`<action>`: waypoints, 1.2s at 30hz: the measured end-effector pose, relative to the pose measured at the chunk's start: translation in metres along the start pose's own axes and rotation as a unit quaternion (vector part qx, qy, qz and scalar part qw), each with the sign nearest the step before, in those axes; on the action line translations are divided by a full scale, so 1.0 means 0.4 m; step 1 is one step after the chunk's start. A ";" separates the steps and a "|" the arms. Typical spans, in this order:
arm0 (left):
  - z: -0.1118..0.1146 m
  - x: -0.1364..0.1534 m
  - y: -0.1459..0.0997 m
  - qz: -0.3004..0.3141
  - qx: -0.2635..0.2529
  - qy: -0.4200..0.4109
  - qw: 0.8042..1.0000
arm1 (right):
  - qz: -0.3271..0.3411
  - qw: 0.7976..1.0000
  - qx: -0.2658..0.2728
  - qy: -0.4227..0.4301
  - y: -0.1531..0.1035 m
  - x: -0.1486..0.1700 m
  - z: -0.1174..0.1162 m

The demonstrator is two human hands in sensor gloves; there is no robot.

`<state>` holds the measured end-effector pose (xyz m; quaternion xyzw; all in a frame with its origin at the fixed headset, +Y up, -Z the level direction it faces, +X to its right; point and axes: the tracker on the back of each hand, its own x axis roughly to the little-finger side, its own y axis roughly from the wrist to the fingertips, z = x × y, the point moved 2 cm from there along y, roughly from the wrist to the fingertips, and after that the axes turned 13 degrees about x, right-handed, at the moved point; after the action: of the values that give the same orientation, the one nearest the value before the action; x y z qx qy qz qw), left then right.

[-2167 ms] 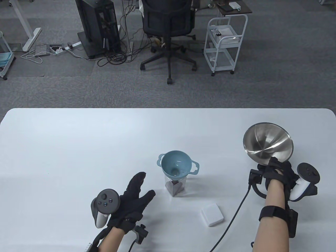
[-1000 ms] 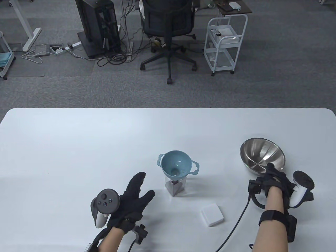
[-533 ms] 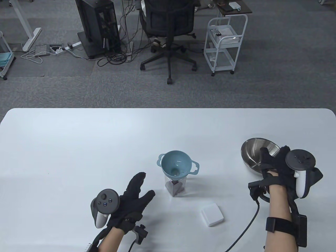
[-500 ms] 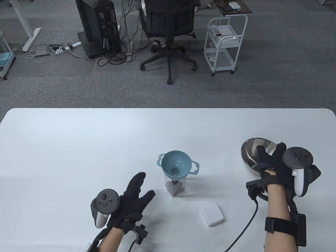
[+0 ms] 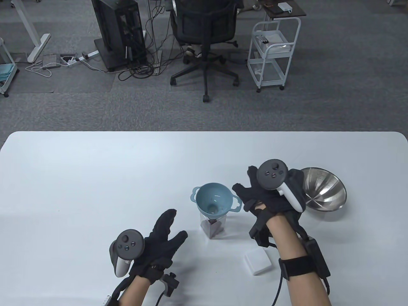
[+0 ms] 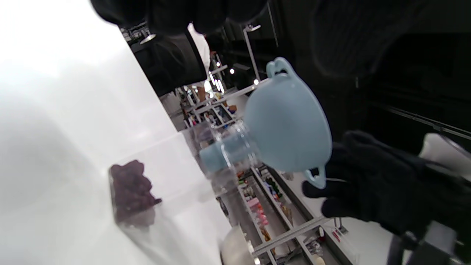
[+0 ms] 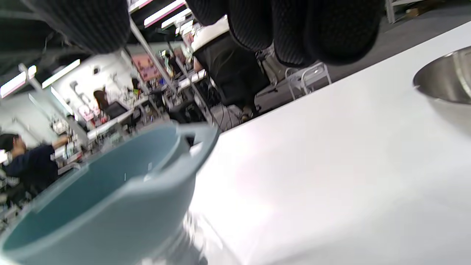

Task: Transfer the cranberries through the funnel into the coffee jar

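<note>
A pale blue funnel (image 5: pixel 215 200) sits in the mouth of a clear coffee jar (image 5: pixel 214 227) at mid table, with dark cranberries (image 6: pixel 131 189) at the jar's bottom. My right hand (image 5: pixel 247 188) is open and empty, with its thumb close beside the funnel's right handle; I cannot tell if it touches. My left hand (image 5: pixel 175 228) is open with fingers spread, left of the jar and apart from it. The funnel also shows in the left wrist view (image 6: pixel 287 125) and in the right wrist view (image 7: pixel 103 206).
An empty steel bowl (image 5: pixel 325 191) stands on the table right of my right hand and also shows in the right wrist view (image 7: pixel 445 81). A white square lid (image 5: pixel 258 260) lies near the front, beside my right forearm. The white table (image 5: pixel 95 178) stretches left and back.
My right hand lowered the steel bowl onto the table, let go of it, and moved left to the funnel's right side. My left hand has not moved.
</note>
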<state>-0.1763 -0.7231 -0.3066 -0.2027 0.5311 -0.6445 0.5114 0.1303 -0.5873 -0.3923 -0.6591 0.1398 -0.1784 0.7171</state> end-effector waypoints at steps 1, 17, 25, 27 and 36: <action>0.000 0.000 0.000 0.000 0.000 0.000 1.000 | 0.004 1.000 -0.012 -0.003 0.006 -0.008 -0.023; -0.004 -0.001 -0.002 0.002 -0.001 0.000 1.000 | -0.022 0.998 -0.052 0.024 0.053 -0.010 -0.137; -0.004 0.000 -0.003 0.002 -0.001 0.000 1.000 | -0.022 0.998 -0.037 0.040 0.056 -0.007 -0.131; -0.004 0.000 -0.003 0.002 -0.001 -0.001 1.000 | -0.023 0.998 -0.031 0.049 0.057 -0.005 -0.123; -0.004 0.001 -0.003 0.001 -0.002 0.000 1.000 | -0.023 0.993 -0.010 0.113 0.049 0.018 -0.035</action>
<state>-0.1783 -0.7228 -0.3062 -0.2035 0.5322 -0.6432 0.5116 0.1319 -0.6017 -0.4127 -0.6451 0.2067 -0.2665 0.6856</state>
